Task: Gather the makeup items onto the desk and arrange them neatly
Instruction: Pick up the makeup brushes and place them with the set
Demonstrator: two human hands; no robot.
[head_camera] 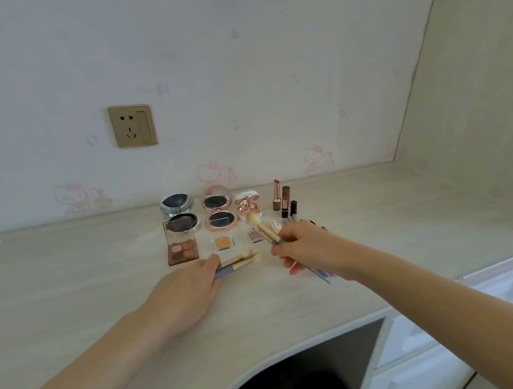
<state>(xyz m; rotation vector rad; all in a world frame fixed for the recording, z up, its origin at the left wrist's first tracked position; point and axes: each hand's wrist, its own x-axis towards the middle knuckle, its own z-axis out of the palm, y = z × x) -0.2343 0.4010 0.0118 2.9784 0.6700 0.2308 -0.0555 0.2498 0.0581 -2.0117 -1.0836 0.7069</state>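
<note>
Compacts (218,209), palettes (182,246), lipsticks (283,199) in rows on desk (102,283) — brushes (239,261) held just above.

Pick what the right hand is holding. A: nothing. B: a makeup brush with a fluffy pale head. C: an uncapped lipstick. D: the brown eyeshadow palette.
B: the right hand grips a makeup brush by its handle, the pale bristles pointing up and away toward the compacts.

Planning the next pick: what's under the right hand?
Under the right hand, grey-blue handles poke out below the wrist. The hand holds a brush. The palm covers everything else there.
</note>
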